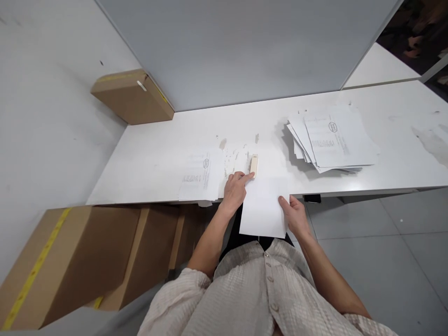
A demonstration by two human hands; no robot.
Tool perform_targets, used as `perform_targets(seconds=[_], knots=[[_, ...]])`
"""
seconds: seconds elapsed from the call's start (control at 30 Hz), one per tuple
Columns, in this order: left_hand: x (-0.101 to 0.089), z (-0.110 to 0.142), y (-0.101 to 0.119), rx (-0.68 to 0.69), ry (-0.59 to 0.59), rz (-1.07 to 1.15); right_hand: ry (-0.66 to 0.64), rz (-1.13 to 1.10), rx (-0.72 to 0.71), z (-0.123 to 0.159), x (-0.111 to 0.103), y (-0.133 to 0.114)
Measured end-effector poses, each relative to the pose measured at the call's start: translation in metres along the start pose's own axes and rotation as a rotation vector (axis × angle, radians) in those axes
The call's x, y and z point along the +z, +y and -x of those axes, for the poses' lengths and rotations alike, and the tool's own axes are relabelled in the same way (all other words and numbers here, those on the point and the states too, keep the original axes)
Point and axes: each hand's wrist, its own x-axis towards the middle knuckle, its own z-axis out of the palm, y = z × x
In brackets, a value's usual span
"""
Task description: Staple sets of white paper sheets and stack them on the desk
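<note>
My right hand [296,213] grips the right edge of a blank white sheet [263,209] that lies half on the table and half hanging over its front edge. My left hand [235,188] rests at the sheet's upper left corner, its index finger stretched out and touching a small cream stapler [254,165] lying on the white table [147,154]. Its other fingers are curled. Left of that hand sits a thin stack of printed papers [200,176]. A larger, fanned pile of printed sheets [332,139] lies to the right, farther back.
A grey partition panel [245,51] backs the table. A flat cardboard box [133,95] leans in the far left corner. Large cardboard boxes [80,261] with yellow tape stand on the floor at my left. Grey tiled floor [385,242] lies to the right.
</note>
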Motion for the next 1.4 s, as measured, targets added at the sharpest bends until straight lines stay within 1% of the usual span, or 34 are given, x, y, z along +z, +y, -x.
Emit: perform_targets(seconds=[0.1,0.2,0.27,0.33,0.4,0.43,0.5,0.57,0.6,0.63,0.7,0.77,0.8,0.87,0.93,1.0,1.07,1.13,1.17,1.2,1.27,1.3,1.33,1.4], knots=[[-0.004,0.0,0.001,-0.007,-0.014,0.059,-0.012,-0.011,-0.004,-0.001,0.0,0.003],[-0.012,0.009,0.006,-0.014,-0.023,0.208,-0.028,-0.019,0.007,0.004,0.001,0.003],[-0.02,0.022,0.009,-0.097,0.007,0.329,-0.064,-0.013,0.027,0.012,0.001,0.003],[-0.028,0.041,0.009,-0.254,0.056,0.453,-0.098,0.004,0.025,0.023,0.002,0.001],[-0.036,0.063,0.008,-0.409,0.091,0.611,-0.113,0.025,-0.017,0.033,0.004,0.0],[-0.039,0.073,0.006,-0.466,0.082,0.706,-0.114,0.031,-0.048,0.037,0.007,-0.001],[-0.047,0.089,0.005,-0.534,0.01,0.887,-0.123,0.028,-0.107,0.04,0.015,-0.003],[-0.054,0.096,0.003,-0.553,-0.072,0.991,-0.148,0.015,-0.154,0.038,0.028,-0.007],[-0.058,0.097,0.002,-0.554,-0.078,1.006,-0.172,0.015,-0.171,0.035,0.035,-0.01],[-0.062,0.094,-0.001,-0.559,-0.052,0.998,-0.21,0.024,-0.182,0.032,0.042,-0.012],[-0.074,0.082,-0.012,-0.583,0.064,0.944,-0.301,0.046,-0.192,0.026,0.053,-0.018],[-0.089,0.065,-0.032,-0.622,0.185,0.865,-0.376,0.058,-0.194,0.022,0.056,-0.022],[-0.098,0.055,-0.045,-0.642,0.214,0.835,-0.39,0.063,-0.196,0.021,0.055,-0.024],[-0.114,0.035,-0.074,-0.68,0.228,0.75,-0.38,0.088,-0.199,0.019,0.046,-0.026],[-0.126,0.018,-0.103,-0.701,0.223,0.539,-0.347,0.137,-0.201,0.018,0.031,-0.027],[-0.131,0.005,-0.127,-0.721,0.152,0.262,-0.291,0.183,-0.21,0.017,0.013,-0.029],[-0.131,-0.002,-0.14,-0.735,0.06,-0.014,-0.184,0.229,-0.244,0.014,-0.008,-0.034],[-0.127,-0.002,-0.14,-0.74,0.022,-0.234,-0.014,0.306,-0.326,0.007,-0.031,-0.044],[-0.124,0.0,-0.135,-0.739,0.03,-0.317,0.093,0.368,-0.387,0.003,-0.042,-0.052],[-0.121,0.003,-0.129,-0.733,0.057,-0.384,0.21,0.451,-0.459,-0.002,-0.052,-0.06],[-0.115,0.012,-0.112,-0.69,0.15,-0.466,0.418,0.657,-0.616,-0.016,-0.069,-0.077],[-0.11,0.016,-0.103,-0.656,0.206,-0.479,0.482,0.767,-0.689,-0.024,-0.075,-0.086],[-0.105,0.021,-0.093,-0.614,0.259,-0.474,0.515,0.871,-0.752,-0.032,-0.079,-0.094],[-0.093,0.029,-0.077,-0.522,0.334,-0.433,0.49,1.044,-0.83,-0.049,-0.081,-0.106]])
